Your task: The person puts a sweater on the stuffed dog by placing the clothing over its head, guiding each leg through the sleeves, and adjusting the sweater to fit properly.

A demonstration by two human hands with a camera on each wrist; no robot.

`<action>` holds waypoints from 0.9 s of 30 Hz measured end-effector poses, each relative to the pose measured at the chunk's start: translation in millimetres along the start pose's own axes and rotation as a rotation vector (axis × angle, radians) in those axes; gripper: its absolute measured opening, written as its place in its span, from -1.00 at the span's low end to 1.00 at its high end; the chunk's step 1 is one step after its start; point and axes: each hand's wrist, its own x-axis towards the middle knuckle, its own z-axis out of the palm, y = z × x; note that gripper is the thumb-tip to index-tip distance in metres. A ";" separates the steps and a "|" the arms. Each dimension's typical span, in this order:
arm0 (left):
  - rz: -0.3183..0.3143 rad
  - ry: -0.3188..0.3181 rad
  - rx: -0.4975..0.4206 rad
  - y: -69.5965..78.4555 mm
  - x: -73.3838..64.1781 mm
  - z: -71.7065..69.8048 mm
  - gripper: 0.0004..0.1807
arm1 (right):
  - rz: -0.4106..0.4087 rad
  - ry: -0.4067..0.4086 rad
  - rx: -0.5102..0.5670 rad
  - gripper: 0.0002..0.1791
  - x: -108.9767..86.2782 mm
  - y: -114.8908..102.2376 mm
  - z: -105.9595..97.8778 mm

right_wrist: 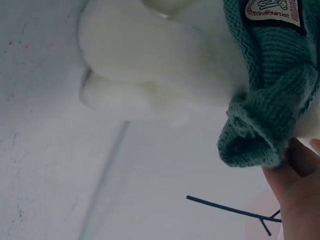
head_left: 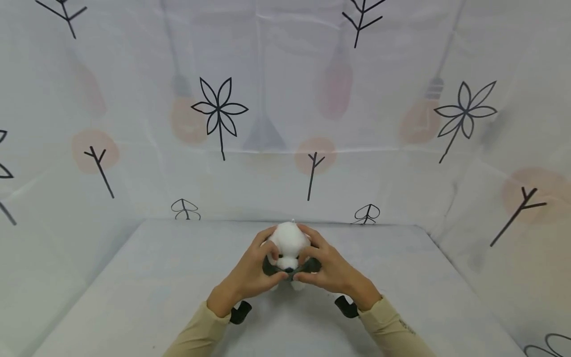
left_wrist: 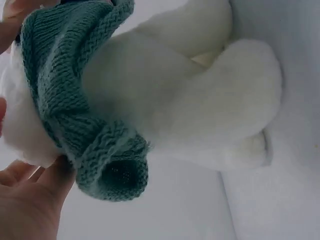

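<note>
A white plush dog [head_left: 290, 238] with a dark nose sits upright on the table, facing me. Around its upper body is a green knitted sweater [left_wrist: 60, 75], whose open sleeves stick out at both sides. My left hand [head_left: 254, 265] grips the sweater's neck edge, thumb below the muzzle and fingers beside the head. On the other side, my right hand [head_left: 332, 265] holds the same edge in a matching way, the two thumbs close together. A printed label [right_wrist: 274, 11] shows on the sweater's front. The belly and legs stay bare white.
The plush rests on a white table [head_left: 178, 263] with its back edge against a pale patterned cloth [head_left: 276, 173]. Similar cloth hangs at both sides. Black wrist devices [head_left: 241, 312] sit under the forearms, near the cuffs of beige sleeves [head_left: 200, 332].
</note>
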 end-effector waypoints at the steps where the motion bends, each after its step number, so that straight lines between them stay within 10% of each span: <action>1: 0.000 0.009 -0.005 -0.7 0.2 -0.8 -0.56 | -0.005 0.012 -0.010 -0.72 0.6 0.7 0.4; 6: -0.004 0.043 0.005 -4.7 2.0 -2.2 -0.33 | 0.061 0.053 -0.062 -0.58 0.4 3.0 2.0; 13: -0.036 0.027 0.042 -8.0 -1.5 -1.1 -0.11 | 0.224 -0.032 -0.120 0.10 -6.0 8.1 9.5; 22: -0.063 0.063 0.049 -8.6 -3.1 1.3 -0.17 | 0.126 0.146 -0.244 0.09 -3.8 10.0 14.2; 27: 0.005 0.168 0.002 -4.6 1.8 -0.4 -0.28 | 0.110 0.263 -0.120 -0.08 0.9 3.8 12.2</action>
